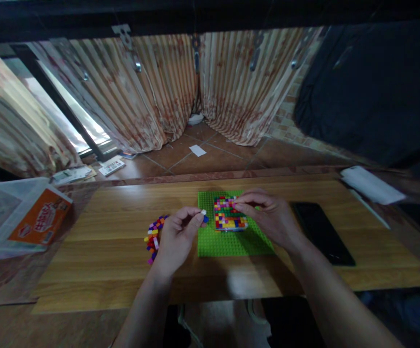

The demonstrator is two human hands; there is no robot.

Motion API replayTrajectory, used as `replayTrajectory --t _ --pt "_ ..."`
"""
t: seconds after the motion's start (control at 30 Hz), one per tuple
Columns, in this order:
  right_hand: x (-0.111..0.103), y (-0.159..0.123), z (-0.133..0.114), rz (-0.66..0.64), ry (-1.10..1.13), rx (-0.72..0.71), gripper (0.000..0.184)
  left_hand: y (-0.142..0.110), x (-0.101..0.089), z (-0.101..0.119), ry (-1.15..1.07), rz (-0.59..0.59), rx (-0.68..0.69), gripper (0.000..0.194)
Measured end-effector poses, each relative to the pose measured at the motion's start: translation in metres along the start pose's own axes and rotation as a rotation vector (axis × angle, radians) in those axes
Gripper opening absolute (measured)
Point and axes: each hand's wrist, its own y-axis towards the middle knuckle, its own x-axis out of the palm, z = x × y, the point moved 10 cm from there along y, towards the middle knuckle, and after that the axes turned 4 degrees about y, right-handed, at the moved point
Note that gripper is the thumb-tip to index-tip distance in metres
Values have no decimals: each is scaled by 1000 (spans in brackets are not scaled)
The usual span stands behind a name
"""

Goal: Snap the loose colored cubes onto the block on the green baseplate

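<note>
A green baseplate [231, 241] lies on the wooden table [104, 270]. On it stands a block of many small coloured bricks [227, 220]. My right hand [271, 217] rests at the block's right side, its fingers pinched together on the top edge. My left hand [179, 234] hovers just left of the plate, pinching a small white brick [203, 211], with a blue brick [206, 219] showing just below the fingertips. A loose pile of coloured bricks [152, 238] lies on the table behind my left hand.
A black phone [320, 232] lies right of the plate. A clear bag with an orange packet [36, 217] sits at the table's left end. White paper [371, 186] lies at the far right. Striped curtains and a tiled floor are beyond the table.
</note>
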Motion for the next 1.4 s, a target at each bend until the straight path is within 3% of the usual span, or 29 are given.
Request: replayTrajectory --t 0.13,0.3,0.67,0.93,1.13,1.23,1.4 --pt "10 -9 7 -112 -221 -87 8 5 -1 -13 27 32 -57 20" --pt "30 -12 7 -134 -395 -145 11 8 2 -20 64 10 -57 20" --pt "29 -10 20 -44 -355 -104 10 9 3 -20 114 -22 -44 20" --pt "34 -13 9 -104 -398 -209 12 7 8 -20 143 -36 -63 19" --pt "34 -11 12 -148 -357 -206 9 7 14 -24 131 -56 -60 17" --pt "28 -10 10 -118 -300 -190 5 6 15 -23 125 -57 -53 16" --pt "30 -12 -6 -77 -308 -225 15 4 22 -13 74 -90 -32 14"
